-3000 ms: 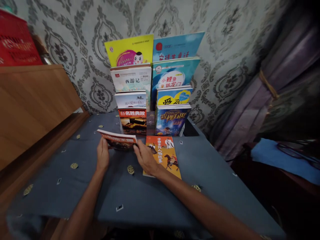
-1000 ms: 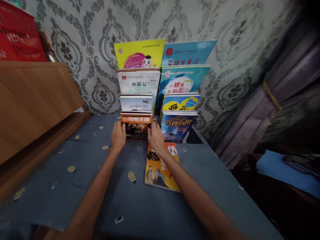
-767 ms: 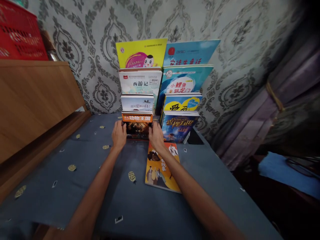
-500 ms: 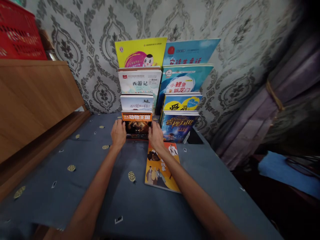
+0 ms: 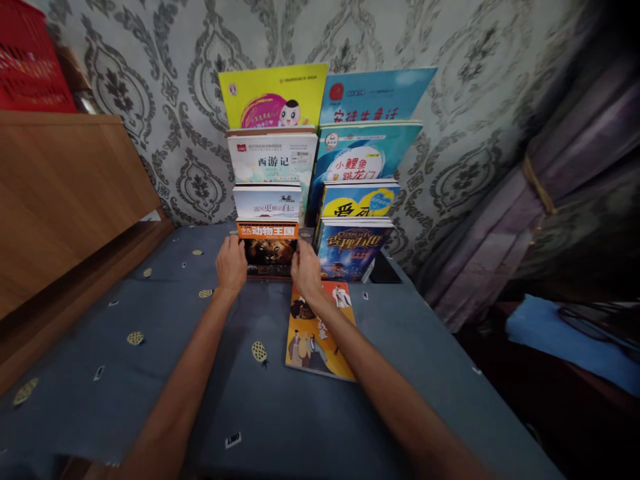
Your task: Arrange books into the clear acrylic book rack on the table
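Under your left hand (image 5: 231, 265) and right hand (image 5: 306, 263), the lion paperback (image 5: 267, 252) has a glossy paper cover. The orange book (image 5: 320, 333) beside it shines likewise on matt blue-grey cloth (image 5: 250, 413), and the panel (image 5: 65, 200) on your left is smooth wood veneer.

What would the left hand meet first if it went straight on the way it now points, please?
Probably the lion-cover book, right at the fingertips of the left hand, though depth leaves contact unclear.

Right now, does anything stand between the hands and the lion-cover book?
Nothing visible does: the left hand and right hand touch the lion-cover book at its two sides. The flat orange book lies below the right wrist.
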Available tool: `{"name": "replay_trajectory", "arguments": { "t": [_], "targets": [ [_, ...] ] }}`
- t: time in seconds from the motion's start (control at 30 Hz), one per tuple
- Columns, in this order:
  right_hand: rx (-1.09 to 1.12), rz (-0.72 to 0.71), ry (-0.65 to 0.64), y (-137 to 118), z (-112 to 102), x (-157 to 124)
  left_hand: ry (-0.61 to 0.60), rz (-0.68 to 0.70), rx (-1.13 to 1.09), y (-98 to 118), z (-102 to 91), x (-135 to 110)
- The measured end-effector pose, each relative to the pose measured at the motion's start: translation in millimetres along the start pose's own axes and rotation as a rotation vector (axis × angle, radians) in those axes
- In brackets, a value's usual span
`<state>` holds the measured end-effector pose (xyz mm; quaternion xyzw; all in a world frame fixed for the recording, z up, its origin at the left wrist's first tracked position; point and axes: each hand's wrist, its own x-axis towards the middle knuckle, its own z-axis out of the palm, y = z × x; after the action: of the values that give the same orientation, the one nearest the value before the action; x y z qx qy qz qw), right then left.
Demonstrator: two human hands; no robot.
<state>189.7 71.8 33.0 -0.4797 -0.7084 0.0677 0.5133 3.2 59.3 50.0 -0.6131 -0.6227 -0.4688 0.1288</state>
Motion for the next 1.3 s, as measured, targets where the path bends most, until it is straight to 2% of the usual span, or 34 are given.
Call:
{"name": "replay_trajectory", "arguments": {
  "t": [0.33,0.6,1.03,1.17,1.3],
  "targets": [
    [-0.014,0.009,-0.029,0.2,-2.4,0.0,-0.037,-0.011,-0.007,-1.3,-2.4,1.1],
    [-0.031,-0.02,-0.096,3.2,-11.4,3.5,-0.095,-0.02,-0.168,-9.5,-11.3,4.1],
    [-0.057,-0.041,-0.145,2.6,-19.2,-2.2,-0.105,-0.018,-0.106,-3.3,-18.7,-4.3],
    [-0.057,-0.044,-0.178,5.4,-28.5,-12.4,-0.051,-0.043,-0.115,-2.4,-21.3,-9.6],
    [-0.041,-0.089,-0.22,10.2,-49.6,-34.2,-0.014,-0.008,-0.116,2.1,-24.6,-23.2]
  ]
}}
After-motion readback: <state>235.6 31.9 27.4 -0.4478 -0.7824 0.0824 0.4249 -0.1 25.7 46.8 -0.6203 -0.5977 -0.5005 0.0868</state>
